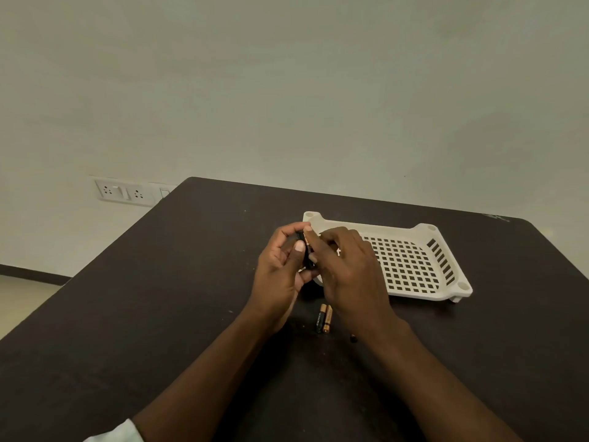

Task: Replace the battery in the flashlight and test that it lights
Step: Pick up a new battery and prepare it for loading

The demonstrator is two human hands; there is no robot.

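Both hands meet above the middle of the dark brown table (159,314), raised just in front of the near-left corner of the white perforated plastic tray (414,266). The left hand (280,269) curls its fingers and thumb round a small black cylindrical flashlight body (308,264), held nearly upright. The right hand (347,266) pinches a copper-and-black slim battery (307,242) at the flashlight's upper end; the battery appears to sit partly inside the body, though the fingers hide how far in it goes. The two hands are close together, their fingertips almost touching around the flashlight.

On the table below the hands, between the two forearms, lie two more slim copper-and-black batteries (324,318), side by side and touching, pointing roughly away from the person. Just to their right, against the right forearm, sits a small dark cap-like piece (353,338); too little of it shows to tell what it is.

The tray lies flat towards the table's far right, well in from the far edge and nearer the right edge. Open tabletop stretches to the left of the hands out to the left edge, and also in front of the batteries towards the person. A white wall socket plate (122,192) sits on the wall beyond the far-left corner of the table.
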